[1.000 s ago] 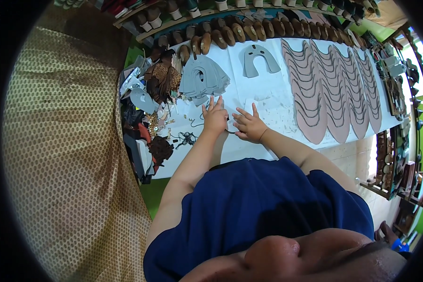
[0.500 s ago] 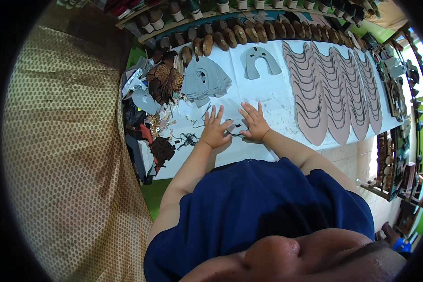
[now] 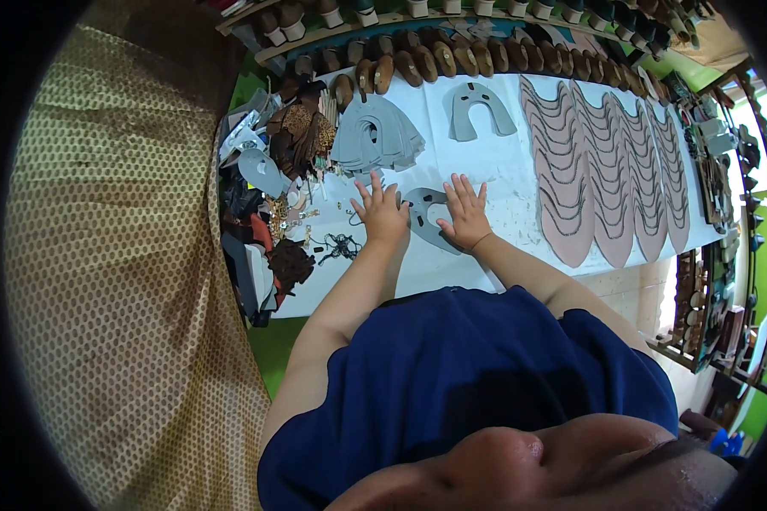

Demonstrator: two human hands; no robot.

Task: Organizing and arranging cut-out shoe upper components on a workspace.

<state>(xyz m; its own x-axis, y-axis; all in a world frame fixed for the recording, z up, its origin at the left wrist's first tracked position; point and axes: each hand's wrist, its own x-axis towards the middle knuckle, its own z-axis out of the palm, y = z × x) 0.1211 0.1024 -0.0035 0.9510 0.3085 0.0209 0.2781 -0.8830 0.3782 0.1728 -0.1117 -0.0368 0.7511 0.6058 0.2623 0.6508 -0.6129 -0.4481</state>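
A grey U-shaped shoe upper piece (image 3: 423, 223) with small dark patches lies on the white-covered table between my hands. My right hand (image 3: 466, 218) rests flat over its right side, fingers spread, hiding part of it. My left hand (image 3: 383, 218) is open too, fingers apart, with its thumb side at the piece's left edge. Beyond my left hand sits a fanned pile of similar grey pieces (image 3: 392, 140). Another single grey U-shaped piece (image 3: 486, 128) lies farther back. Beside my left wrist is a tangle of black cord (image 3: 341, 247).
Overlapping mauve pieces with dark curved edges (image 3: 564, 230) lie in several columns at right. Brown shoe lasts (image 3: 445, 60) line the back edge. Leather scraps (image 3: 290, 266) and gold-coloured bits crowd the left end. A patterned curtain (image 3: 128, 255) hangs at left; a rack (image 3: 699, 298) stands at right.
The grey U-shaped piece now shows plainly between my hands, where only small dark marks and a dark curve showed before. My left hand has tilted slightly and my right hand has shifted a little.
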